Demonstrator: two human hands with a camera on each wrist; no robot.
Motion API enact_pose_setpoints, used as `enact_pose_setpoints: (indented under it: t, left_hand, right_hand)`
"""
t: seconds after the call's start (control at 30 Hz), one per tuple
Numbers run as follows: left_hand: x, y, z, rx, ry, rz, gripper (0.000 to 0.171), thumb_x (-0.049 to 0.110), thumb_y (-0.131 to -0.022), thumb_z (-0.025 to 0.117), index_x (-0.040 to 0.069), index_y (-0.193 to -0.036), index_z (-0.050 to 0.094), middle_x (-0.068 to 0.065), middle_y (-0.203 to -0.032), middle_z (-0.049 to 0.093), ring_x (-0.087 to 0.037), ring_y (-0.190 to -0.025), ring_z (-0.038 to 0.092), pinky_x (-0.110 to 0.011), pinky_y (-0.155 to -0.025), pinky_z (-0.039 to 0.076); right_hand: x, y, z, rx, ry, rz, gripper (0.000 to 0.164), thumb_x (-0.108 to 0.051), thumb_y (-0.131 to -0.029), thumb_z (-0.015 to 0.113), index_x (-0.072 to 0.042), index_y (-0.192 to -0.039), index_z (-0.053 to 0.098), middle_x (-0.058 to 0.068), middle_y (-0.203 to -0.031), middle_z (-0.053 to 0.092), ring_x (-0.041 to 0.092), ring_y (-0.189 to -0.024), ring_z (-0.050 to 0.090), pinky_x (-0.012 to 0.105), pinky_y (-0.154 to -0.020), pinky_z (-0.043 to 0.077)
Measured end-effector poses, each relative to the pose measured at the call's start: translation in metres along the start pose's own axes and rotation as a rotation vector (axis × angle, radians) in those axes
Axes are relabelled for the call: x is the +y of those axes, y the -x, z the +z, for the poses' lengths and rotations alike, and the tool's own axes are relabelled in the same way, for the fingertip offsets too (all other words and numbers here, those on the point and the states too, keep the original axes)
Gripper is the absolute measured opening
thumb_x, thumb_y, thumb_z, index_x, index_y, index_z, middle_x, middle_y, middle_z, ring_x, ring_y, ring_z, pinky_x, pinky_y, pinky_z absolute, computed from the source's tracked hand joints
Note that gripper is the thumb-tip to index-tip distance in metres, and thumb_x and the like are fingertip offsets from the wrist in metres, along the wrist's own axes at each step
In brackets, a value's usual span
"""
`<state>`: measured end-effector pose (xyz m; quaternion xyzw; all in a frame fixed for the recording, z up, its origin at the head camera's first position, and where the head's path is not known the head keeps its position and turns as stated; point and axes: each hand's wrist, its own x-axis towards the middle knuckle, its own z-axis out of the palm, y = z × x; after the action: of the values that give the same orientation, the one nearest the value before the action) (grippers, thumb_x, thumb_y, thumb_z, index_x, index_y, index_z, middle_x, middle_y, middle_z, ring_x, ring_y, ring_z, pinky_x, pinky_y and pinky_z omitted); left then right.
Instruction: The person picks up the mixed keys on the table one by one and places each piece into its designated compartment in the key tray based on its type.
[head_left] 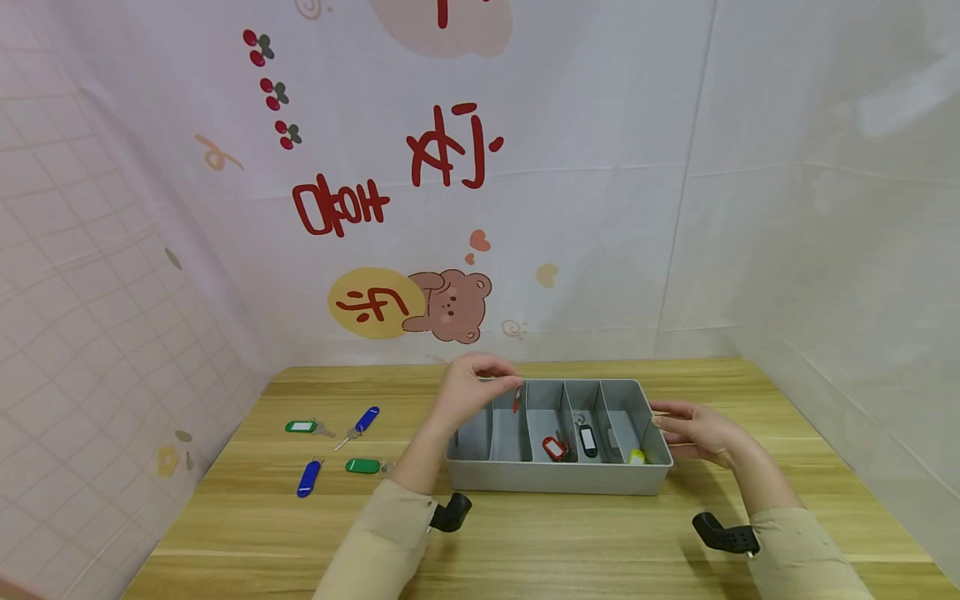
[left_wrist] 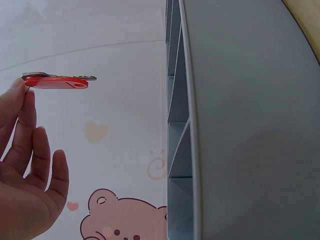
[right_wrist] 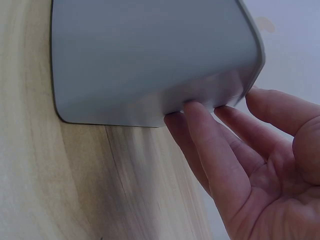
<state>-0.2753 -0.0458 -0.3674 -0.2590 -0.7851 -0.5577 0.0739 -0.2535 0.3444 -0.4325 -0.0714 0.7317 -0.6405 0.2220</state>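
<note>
My left hand (head_left: 480,387) pinches the ring of a key with a red tag (left_wrist: 57,82) between thumb and fingertips. In the head view it hangs over the second compartment from the left of a grey divided tray (head_left: 555,477), close to the divider. My right hand (head_left: 697,432) rests its fingertips against the tray's right end wall, thumb at the rim (right_wrist: 257,60). Inside the tray, a red key tag (head_left: 554,448) lies in the third compartment, a black key tag (head_left: 587,440) in the fourth and a yellow tag (head_left: 637,457) in the last.
Left of the tray on the wooden table (head_left: 570,550) lie keys with a green tag (head_left: 301,427), a blue tag (head_left: 367,418), another blue tag (head_left: 308,478) and another green tag (head_left: 362,466). A printed curtain (head_left: 600,208) stands behind the table.
</note>
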Motion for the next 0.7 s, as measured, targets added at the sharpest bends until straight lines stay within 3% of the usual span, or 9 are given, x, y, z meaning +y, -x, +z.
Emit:
enact_pose_setpoints:
  t: [0.5, 0.7]
  left_hand:
    - [0.002, -0.017, 0.017, -0.058, -0.066, 0.021, 0.004, 0.017, -0.087, 0.078, 0.013, -0.087, 0.079, 0.007, -0.084, 0.070, -0.010, -0.079, 0.059, -0.029, -0.072, 0.048]
    - [0.000, -0.020, 0.023, -0.068, -0.078, 0.007, 0.004, 0.015, -0.087, 0.078, 0.012, -0.087, 0.079, 0.006, -0.081, 0.069, -0.010, -0.072, 0.057, -0.026, -0.065, 0.047]
  right_hand:
    - [0.000, 0.000, 0.000, 0.006, 0.015, 0.009, 0.063, -0.013, -0.104, 0.051, 0.017, -0.148, 0.016, 0.016, -0.129, 0.060, 0.023, -0.106, 0.066, 0.043, -0.089, 0.053]
    - [0.000, 0.000, 0.000, 0.008, 0.014, 0.013, 0.064, -0.012, -0.104, 0.051, 0.017, -0.149, 0.016, 0.017, -0.128, 0.060, 0.024, -0.106, 0.066, 0.044, -0.089, 0.053]
